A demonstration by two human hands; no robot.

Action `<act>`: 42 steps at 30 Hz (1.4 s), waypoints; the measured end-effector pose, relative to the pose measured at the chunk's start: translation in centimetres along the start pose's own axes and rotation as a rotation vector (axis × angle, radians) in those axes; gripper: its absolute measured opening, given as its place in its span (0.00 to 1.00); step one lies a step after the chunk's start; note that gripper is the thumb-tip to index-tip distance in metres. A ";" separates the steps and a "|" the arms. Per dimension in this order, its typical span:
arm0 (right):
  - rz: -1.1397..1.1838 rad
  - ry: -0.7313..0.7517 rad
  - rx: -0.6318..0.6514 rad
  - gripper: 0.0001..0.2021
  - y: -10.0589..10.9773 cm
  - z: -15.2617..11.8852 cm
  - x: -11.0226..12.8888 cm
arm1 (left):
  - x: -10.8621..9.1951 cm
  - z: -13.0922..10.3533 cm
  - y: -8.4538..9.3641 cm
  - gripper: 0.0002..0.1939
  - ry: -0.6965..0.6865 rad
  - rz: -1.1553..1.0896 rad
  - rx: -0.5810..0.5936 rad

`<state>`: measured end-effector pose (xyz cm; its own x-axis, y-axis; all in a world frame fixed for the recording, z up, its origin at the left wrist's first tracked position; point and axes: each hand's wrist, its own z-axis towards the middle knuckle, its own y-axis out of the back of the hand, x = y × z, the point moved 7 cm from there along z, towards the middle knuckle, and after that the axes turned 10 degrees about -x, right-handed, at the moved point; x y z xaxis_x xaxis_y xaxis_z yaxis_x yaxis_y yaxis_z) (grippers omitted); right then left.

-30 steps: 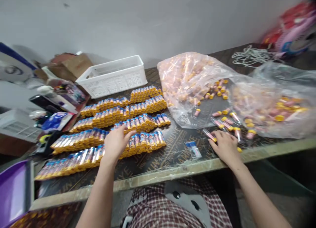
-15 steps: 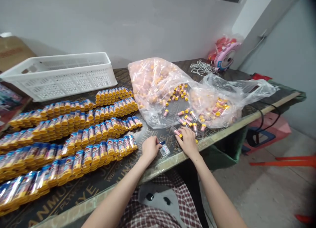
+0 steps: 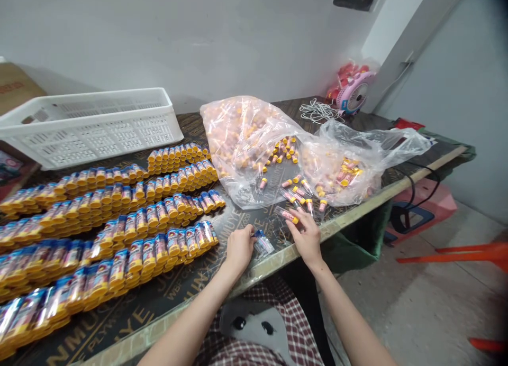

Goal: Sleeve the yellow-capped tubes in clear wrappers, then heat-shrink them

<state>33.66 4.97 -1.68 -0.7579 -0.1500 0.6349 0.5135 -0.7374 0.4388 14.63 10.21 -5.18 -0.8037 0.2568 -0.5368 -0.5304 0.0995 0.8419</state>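
My left hand [image 3: 240,247] is closed in a pinch at the blue end of a small clear plastic packet [image 3: 263,243], near the table's front edge. The packet has a printed face; its contents are too small to make out. My right hand [image 3: 306,238] has thumb and fingers closed on a small clear tube [image 3: 288,215] with a yellow cap and pink label. Just beyond that hand lie several loose tubes of the same kind [image 3: 298,193]. They have spilled from a large clear plastic bag [image 3: 250,138] full of them.
Long stacked rows of blue-and-yellow wrapped tubes [image 3: 135,260] cover the left of the table. Behind them stands a white plastic basket [image 3: 103,128]. A second clear bag [image 3: 337,170] holds tubes on the right. White cord [image 3: 317,111] and a pink fan [image 3: 355,93] sit at the back.
My right hand has drawn the tube slightly toward me, and more of it shows. The packet at my left fingers has shifted and now shows its blue end and clear body more plainly. My view has moved slightly.
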 end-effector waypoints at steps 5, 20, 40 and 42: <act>0.119 -0.169 0.055 0.15 1.5 -2.1 1.6 | -0.3 -0.2 0.8 0.02 0.002 -0.168 -0.099; 0.288 -0.203 -0.082 0.13 5.3 -4.6 6.5 | 1.2 -1.8 -0.1 0.18 0.829 -1.527 -0.020; 0.350 -0.127 0.200 0.17 2.2 -6.0 7.8 | -1.7 -2.7 2.0 0.19 0.490 -1.477 0.076; 0.337 -0.076 0.198 0.20 2.2 -5.8 7.9 | -1.9 -3.0 2.2 0.19 0.495 -1.476 0.131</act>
<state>26.46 -1.68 0.61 -0.5050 -0.3072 0.8066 0.8020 -0.5123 0.3070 14.16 7.02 -2.46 0.3682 -0.4677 -0.8035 -0.8951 0.0555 -0.4424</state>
